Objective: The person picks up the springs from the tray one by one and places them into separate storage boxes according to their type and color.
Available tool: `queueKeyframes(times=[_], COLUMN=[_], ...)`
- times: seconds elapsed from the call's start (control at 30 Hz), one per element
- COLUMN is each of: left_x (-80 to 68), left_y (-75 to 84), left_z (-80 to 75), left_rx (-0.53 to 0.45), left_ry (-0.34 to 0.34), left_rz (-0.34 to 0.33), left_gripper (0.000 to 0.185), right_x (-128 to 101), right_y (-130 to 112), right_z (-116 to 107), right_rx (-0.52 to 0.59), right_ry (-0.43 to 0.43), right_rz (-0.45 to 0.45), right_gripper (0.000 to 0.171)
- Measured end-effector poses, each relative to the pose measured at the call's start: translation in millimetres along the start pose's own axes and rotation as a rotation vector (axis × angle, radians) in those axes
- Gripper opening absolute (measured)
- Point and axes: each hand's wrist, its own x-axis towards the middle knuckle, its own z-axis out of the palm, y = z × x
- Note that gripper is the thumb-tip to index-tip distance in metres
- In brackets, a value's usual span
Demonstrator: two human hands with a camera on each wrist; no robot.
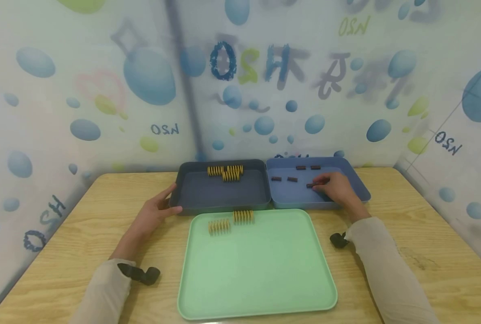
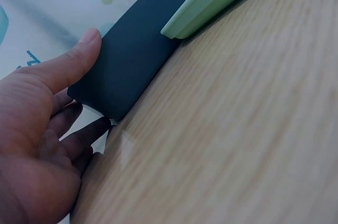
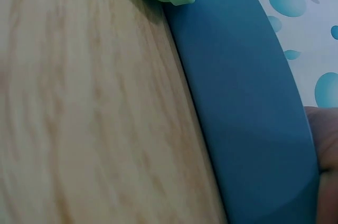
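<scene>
Head view: I am seeing the left hand (image 1: 156,211) holding the near left corner of the dark grey tray (image 1: 208,193), thumb on the rim. The right hand (image 1: 338,188) is reaching into the blue tray (image 1: 356,182), fingertips pinching a small dark spring (image 1: 310,185) on its floor. Yellow springs (image 1: 226,172) are lying at the grey tray's far wall; two more (image 1: 230,222) are sitting on the green tray (image 1: 260,270).

Left wrist view: the thumb (image 2: 74,57) is pressing the grey tray's outer wall, fingers (image 2: 84,134) tucking beneath the corner.

Right wrist view: I am seeing only the blue tray's outer wall and the wooden table (image 3: 79,118); I cannot tell the grip here.
</scene>
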Motion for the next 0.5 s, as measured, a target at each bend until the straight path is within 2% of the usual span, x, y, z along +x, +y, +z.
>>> queueKeyframes(times=[0.37, 0.5], left_x=[-0.5, 0.5], left_y=[-0.3, -1.8], left_z=[0.0, 0.0], left_rx=[0.02, 0.018], left_ry=[-0.001, 0.003], left_rz=[-0.002, 0.011], left_gripper=[0.078, 0.078], right_x=[-1.7, -1.4], right_y=[-2.9, -4.4], right_z=[0.6, 0.8], right_rx=[-0.028, -0.021], right_ry=[0.007, 0.017], right_rz=[-0.031, -0.015], right_gripper=[0.025, 0.028])
